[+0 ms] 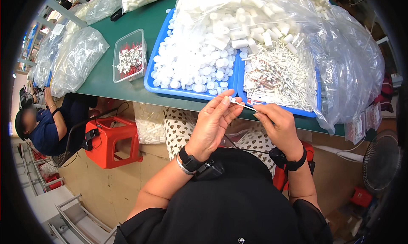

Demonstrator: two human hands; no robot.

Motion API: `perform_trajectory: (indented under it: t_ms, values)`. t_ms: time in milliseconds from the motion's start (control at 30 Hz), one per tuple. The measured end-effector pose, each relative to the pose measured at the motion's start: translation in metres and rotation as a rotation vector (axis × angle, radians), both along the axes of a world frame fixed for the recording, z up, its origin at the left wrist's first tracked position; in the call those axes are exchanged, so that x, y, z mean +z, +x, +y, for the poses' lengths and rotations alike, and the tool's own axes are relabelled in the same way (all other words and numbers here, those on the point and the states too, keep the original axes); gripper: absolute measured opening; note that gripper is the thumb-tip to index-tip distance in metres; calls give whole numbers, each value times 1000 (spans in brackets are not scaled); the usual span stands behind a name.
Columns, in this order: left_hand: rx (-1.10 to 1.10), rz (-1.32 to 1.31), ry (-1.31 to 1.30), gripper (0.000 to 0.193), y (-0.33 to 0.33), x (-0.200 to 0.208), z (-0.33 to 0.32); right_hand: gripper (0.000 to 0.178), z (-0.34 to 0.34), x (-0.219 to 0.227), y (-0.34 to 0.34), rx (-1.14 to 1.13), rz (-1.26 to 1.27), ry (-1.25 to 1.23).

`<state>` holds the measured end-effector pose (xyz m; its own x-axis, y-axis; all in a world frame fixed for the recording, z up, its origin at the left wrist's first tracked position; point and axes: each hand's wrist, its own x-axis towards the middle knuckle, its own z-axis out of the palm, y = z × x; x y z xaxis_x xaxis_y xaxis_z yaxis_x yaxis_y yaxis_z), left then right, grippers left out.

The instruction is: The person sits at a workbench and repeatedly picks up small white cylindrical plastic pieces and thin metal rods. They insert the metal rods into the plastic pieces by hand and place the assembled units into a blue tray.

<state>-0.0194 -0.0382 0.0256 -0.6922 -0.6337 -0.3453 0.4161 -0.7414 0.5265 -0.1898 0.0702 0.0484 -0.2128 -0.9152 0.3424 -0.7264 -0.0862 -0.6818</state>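
Note:
In front of the blue trays, my left hand [216,118] pinches a small white plastic piece [232,99] between thumb and fingertips. A thin white stick [244,105] runs from that piece to my right hand [278,124], whose thumb and forefinger are closed on its other end. Whether stick and piece are joined is too small to tell. Just beyond my left hand lies a blue tray [163,90] heaped with round white plastic discs [208,70]. Beyond my right hand, another blue tray [297,112] holds many thin white sticks [278,80], with thicker white cylinders [259,36] piled behind them.
Clear plastic bags [348,61] drape over the right tray. On the green table [102,91] stands a clear box [145,67] of red and white parts. A person [51,129] sits at the left, near a red stool [112,144]. A fan [382,159] stands at the right.

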Motion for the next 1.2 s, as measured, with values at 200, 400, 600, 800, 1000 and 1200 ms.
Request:
perform_trajectory:
  t_ms: [200, 400, 600, 800, 1000, 1200]
  values:
    - [-3, -18, -55, 38, 1, -4, 4, 19, -2, 0, 1, 15, 54, -16]
    - [-35, -16, -112, 42, 2, -1, 1, 13, 0, 4, 3, -44, -310, 148]
    - [-129, -59, -190, 43, 4, -5, 4, 11, -6, 5, -1, 66, -182, 133]
    - [-181, -25, -168, 47, -1, -3, 17, 15, -7, -6, 5, 34, -1019, 452]
    - [-137, -49, -105, 45, -1, -4, 14, 14, -13, 1, 21, 37, -282, 230]
    - [-128, -110, -128, 40, -1, -9, 10, 10, -26, -10, 19, 96, -80, 72]
